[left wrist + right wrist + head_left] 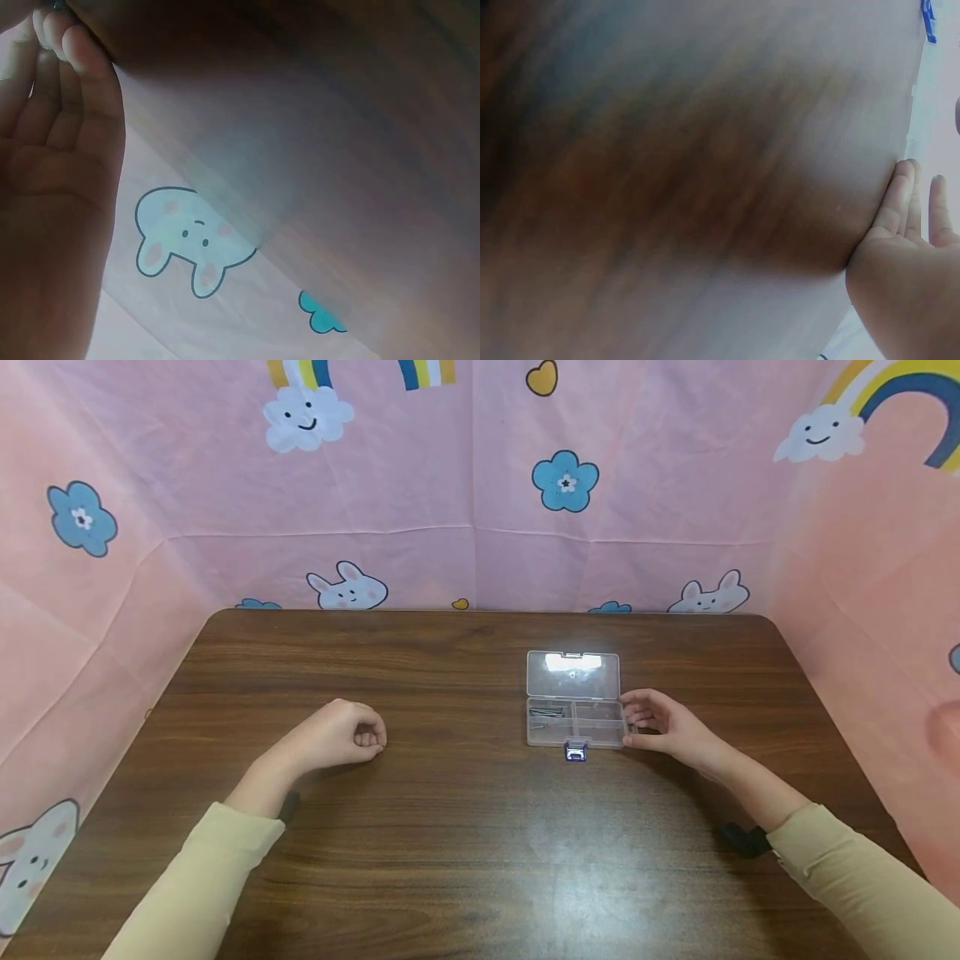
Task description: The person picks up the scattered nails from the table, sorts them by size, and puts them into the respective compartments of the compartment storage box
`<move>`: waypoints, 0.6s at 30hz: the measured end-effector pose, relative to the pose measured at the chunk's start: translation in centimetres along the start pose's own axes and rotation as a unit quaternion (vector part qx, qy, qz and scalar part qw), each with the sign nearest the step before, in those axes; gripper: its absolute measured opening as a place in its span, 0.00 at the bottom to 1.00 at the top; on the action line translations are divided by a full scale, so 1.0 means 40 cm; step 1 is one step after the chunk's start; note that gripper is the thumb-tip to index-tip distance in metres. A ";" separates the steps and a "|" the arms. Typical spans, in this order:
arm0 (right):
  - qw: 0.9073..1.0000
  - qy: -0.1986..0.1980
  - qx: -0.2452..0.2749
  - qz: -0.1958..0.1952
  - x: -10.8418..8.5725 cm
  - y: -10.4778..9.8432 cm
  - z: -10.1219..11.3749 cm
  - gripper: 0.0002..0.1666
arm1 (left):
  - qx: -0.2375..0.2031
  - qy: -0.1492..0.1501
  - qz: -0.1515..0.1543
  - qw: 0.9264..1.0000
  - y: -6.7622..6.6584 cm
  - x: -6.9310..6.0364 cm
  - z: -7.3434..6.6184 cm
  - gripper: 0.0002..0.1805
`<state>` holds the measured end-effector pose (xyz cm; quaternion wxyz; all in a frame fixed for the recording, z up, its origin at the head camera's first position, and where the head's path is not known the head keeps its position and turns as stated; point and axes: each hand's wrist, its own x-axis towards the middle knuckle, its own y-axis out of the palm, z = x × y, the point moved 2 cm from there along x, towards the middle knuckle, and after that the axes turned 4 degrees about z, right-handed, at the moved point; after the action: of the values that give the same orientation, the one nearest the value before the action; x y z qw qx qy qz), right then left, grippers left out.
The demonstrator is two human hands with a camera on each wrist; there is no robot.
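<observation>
A small clear plastic case (527,731) rests on the table with its lid (573,681) raised behind it. Several thin metal nails or screws (547,712) lie in its back left compartment. A blue latch (576,751) hangs at the front. My right hand (671,727) is at the case's right end, thumb by the front corner and fingertips by the back one. In the right wrist view its fingers (889,214) look nearly straight. Well to the left, my left hand (341,735) rests on the table, fingers loosely bent, with nothing visible held.
The brown wooden table (450,827) has rounded back corners. A pink printed cloth (420,485) hangs around its back and sides. Light glares off the tabletop in front of the case. Both sleeves are pale yellow.
</observation>
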<state>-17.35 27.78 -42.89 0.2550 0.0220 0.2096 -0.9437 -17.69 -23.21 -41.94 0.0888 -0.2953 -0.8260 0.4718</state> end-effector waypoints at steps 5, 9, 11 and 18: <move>1.000 0.002 0.001 0.001 0.001 0.000 0.002 0.34 | 0.011 0.002 -0.001 1.000 0.003 0.004 0.000 0.09; 1.000 0.004 0.002 0.002 0.001 0.000 0.003 0.35 | 0.017 0.012 -0.001 1.000 0.004 0.005 -0.004 0.09; 1.000 0.004 0.002 0.002 0.001 0.000 0.003 0.35 | 0.020 0.013 -0.002 1.000 0.005 0.006 -0.006 0.10; 1.000 -0.006 0.004 0.001 0.002 0.000 -0.005 0.34 | 0.033 0.035 -0.035 0.998 0.005 0.024 -0.020 0.10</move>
<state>-17.44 27.82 -43.09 0.2568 0.0172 0.2046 -0.9444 -18.03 -21.99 -41.80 0.1435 -0.2790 -0.8165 0.4847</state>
